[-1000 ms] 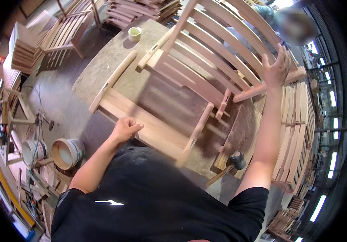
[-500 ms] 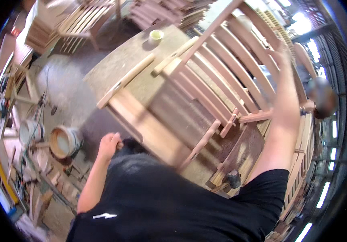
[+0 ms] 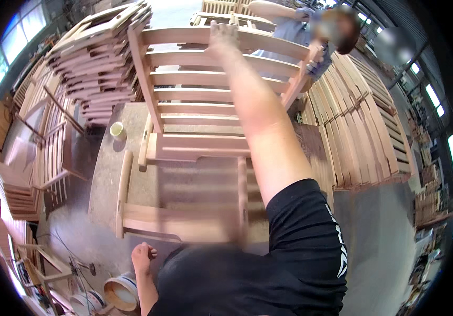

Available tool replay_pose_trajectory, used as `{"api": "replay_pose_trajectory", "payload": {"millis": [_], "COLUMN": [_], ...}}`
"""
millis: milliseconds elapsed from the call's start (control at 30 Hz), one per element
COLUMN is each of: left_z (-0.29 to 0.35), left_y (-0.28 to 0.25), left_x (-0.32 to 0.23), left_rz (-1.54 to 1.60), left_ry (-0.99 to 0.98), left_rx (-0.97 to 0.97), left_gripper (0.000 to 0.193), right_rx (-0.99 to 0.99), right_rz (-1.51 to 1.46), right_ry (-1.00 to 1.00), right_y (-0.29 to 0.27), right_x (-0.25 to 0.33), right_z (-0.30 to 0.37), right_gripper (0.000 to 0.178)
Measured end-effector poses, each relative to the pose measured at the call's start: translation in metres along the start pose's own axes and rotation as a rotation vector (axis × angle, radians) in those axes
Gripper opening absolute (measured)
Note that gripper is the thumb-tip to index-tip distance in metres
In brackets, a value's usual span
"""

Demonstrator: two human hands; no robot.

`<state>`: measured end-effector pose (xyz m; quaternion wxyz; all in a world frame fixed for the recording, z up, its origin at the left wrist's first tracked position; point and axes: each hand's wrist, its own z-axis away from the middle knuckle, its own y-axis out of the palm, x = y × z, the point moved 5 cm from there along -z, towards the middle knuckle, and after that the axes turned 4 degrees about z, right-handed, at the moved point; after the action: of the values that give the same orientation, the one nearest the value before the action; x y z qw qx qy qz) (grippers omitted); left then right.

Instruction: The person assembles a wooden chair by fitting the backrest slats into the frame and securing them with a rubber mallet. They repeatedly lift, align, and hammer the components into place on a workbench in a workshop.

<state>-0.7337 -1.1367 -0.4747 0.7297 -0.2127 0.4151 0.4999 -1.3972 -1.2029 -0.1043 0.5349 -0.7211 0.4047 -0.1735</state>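
Observation:
My right arm reaches far forward, and my right hand [image 3: 223, 39] is closed over the top rail of a wooden slatted chair back [image 3: 195, 79]. The back stands upright on the worktable. Low at the left, beside my body, my left hand [image 3: 143, 257] has its fingers curled in, and nothing shows in it. Just ahead of that hand lies a wooden seat frame [image 3: 179, 221], with a long front board and two side rails. A co-worker's hand [image 3: 315, 51] is at the right post of the slatted back.
A pale cup [image 3: 117, 130] stands on the worktable [image 3: 102, 195]. Stacked wooden frames [image 3: 100, 68] rise behind at the left; more slatted pieces [image 3: 353, 121] lean at the right. A bucket [image 3: 121, 293] sits low at the left. The co-worker [image 3: 289, 29] stands across the table.
My view has swung to the right, so the slatted back now appears level and nearer the middle. My right hand stays on its top rail; my left hand stays low and curled.

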Motion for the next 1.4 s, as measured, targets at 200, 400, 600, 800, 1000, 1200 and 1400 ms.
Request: {"api": "replay_pose_trajectory", "payload": {"millis": [200,400,600,800,1000,1200,1400], "left_z": [0.005,0.007,-0.012,-0.017,-0.021,-0.048,-0.026], "left_y": [0.007,0.031,0.077,0.078,0.083,0.184,0.196], "left_x": [-0.018,-0.036,-0.064,-0.043,-0.022,-0.161,-0.269], "left_rz": [-0.045,-0.006,-0.080,0.062,0.295,0.196,0.601], "left_ry": [0.022,-0.067,-0.051,-0.076,-0.001,0.235,0.774], "left_rx": [0.043,0.085,0.259,0.316,0.525,0.725,0.318], "left_gripper": [0.032,0.024,0.033,0.029,0.059,0.127,0.043], "right_rx": [-0.053,0.108,-0.570,-0.328,-0.415,-0.624,-0.769], "right_rz": [0.032,0.046,0.159,0.205,0.412,0.248,0.066], "right_ry": [-0.004,-0.297,-0.447,-0.462,-0.221,-0.100,-0.023], "right_y": [-0.028,-0.061,-0.054,-0.061,-0.191,-0.360,-0.400], "right_x": [0.007,0.012,0.026,0.017,-0.008,-0.013,-0.098], "right_z": [0.014,0.052,0.128,0.108,0.104,0.144,0.210], "right_gripper": [0.058,0.054,0.053,0.061,0.049,0.063,0.083]}}
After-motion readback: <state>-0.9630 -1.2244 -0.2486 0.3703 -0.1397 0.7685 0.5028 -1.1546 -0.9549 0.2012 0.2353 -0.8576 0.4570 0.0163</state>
